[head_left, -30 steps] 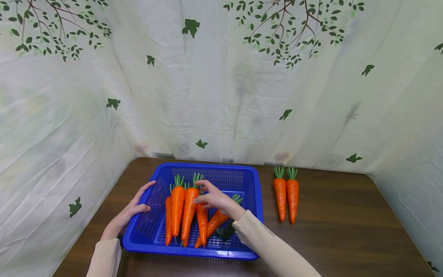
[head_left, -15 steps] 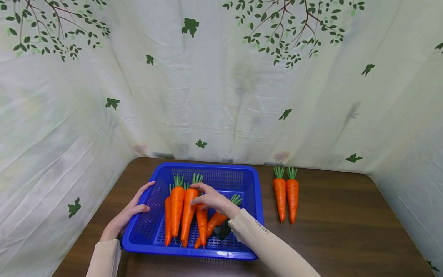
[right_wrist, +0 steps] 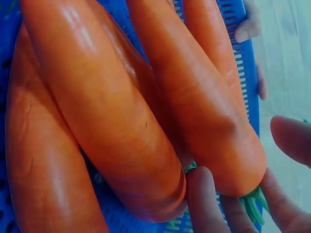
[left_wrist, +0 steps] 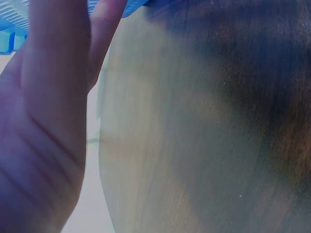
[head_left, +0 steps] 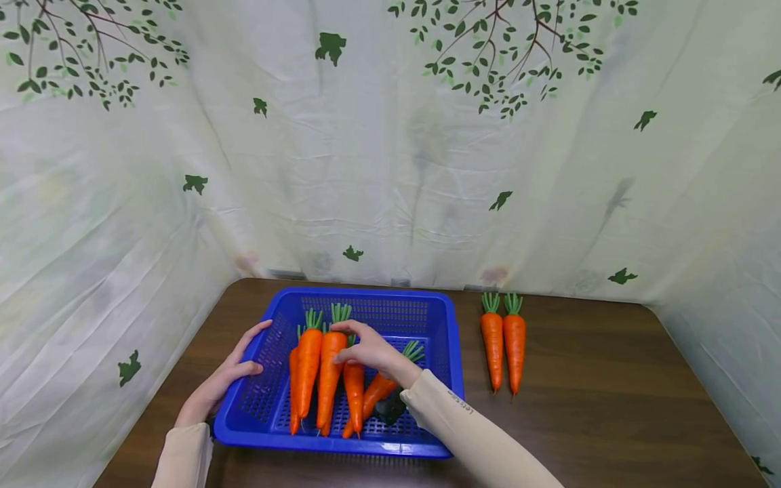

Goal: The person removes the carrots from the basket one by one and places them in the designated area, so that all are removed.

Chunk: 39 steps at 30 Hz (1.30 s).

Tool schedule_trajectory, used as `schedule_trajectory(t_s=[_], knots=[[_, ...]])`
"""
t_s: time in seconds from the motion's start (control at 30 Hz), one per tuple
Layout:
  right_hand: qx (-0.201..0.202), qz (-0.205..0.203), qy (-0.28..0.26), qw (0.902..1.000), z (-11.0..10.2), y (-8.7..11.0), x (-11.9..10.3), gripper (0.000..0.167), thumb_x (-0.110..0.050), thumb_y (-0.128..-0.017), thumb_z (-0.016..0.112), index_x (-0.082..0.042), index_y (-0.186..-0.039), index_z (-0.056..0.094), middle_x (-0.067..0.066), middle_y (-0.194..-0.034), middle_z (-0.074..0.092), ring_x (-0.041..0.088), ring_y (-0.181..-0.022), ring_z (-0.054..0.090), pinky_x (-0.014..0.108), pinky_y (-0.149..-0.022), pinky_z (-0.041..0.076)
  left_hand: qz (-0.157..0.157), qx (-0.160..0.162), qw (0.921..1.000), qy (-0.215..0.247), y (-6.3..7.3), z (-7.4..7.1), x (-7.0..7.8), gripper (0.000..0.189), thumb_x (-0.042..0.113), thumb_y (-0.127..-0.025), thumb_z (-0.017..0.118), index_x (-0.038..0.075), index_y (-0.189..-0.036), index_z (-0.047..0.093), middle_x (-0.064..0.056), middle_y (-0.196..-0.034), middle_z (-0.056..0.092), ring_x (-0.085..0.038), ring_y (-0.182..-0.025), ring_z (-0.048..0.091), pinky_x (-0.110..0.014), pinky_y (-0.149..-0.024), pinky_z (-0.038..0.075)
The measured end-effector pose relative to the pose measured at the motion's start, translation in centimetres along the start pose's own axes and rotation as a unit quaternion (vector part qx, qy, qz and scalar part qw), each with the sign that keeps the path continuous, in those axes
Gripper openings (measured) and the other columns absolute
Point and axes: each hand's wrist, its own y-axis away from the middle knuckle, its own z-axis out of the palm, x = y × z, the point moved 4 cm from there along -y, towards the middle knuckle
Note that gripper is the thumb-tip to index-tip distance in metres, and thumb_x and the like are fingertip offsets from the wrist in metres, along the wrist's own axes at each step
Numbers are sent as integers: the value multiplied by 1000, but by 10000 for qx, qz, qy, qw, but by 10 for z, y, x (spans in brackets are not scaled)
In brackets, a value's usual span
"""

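The right hand (head_left: 373, 350) hides part of the crown of a long, tapering orange carrot (head_left: 328, 386), lying in a blue rectangular plastic basket (head_left: 366, 293) with slotted walls. Its thumb and forefinger curl at that crown, pinching it as far as the head view tells. A dark, lumpy object (head_left: 389, 409) beside the right cream sleeve (head_left: 482, 434) is half covered and hard to make out. The left hand (head_left: 222, 379) grips the basket's left side, thumb over the rim; its remaining fingers are hidden. More orange carrots lie overlapping in the basket, so their number is uncertain.

The basket stands on a brown wood-grain table (head_left: 586, 386). To its right, a pair of orange carrots with green stems (head_left: 504, 349) lies side by side. Behind hangs creased white cloth (head_left: 549, 237) printed with green leaves and branches.

The right wrist view cuts off the carrots' pointed ends but shows one fingertip tucked between two crowns, and the left hand's fingertips at the far rim. The left wrist view, dim and hazy, shows mostly the left palm side, bare tabletop and a sliver of basket underside.
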Motion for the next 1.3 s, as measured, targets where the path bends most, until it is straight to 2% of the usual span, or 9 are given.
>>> schedule_trajectory(t_s=[0.13,0.33,0.47,0.73,1.03,1.3], knots=[[116,-118,65,9998,1,0,-1,52,2,-79,69,-7,-129,58,7,-124,51,22,-102,56,38,-81,51,11,-28,10000,50,1,0,0,73,8,-92,44,27,-152,8,-28,-146,6,-39,-114,42,-46,-84,47],[457,-240,-127,9986,-2,-2,-1,47,6,-75,70,-8,-119,62,6,-115,54,20,-94,59,37,-77,53,-50,48,10000,39,1,0,1,74,9,-91,45,28,-152,8,-28,-147,6,-39,-113,42,-47,-83,48],[621,-315,-300,9971,-5,-3,0,45,6,-74,70,-7,-116,63,7,-116,53,21,-93,60,36,-76,53,-66,80,9999,17,1,0,1,74,9,-91,45,27,-152,8,-27,-147,6,-40,-114,42,-47,-83,48],[864,-294,-656,9937,-11,-1,-2,45,4,-75,70,-9,-118,59,9,-120,47,26,-92,60,41,-76,53,-47,71,10000,-15,1,0,1,73,9,-92,45,27,-152,8,-26,-148,5,-41,-114,41,-48,-83,47],[753,-311,-1135,9902,-16,1,-9,52,1,-78,70,-8,-126,52,9,-124,43,26,-88,61,39,-74,53,-90,71,9999,-25,0,0,2,73,10,-92,45,28,-152,8,-26,-148,4,-41,-113,42,-48,-83,48],[665,-408,-1208,9896,-19,11,-15,52,0,-79,70,-9,-127,52,12,-126,42,27,-94,60,41,-78,52,-113,59,9999,-1,1,1,1,73,10,-92,45,29,-152,8,-26,-148,4,-40,-114,42,-48,-83,48]])
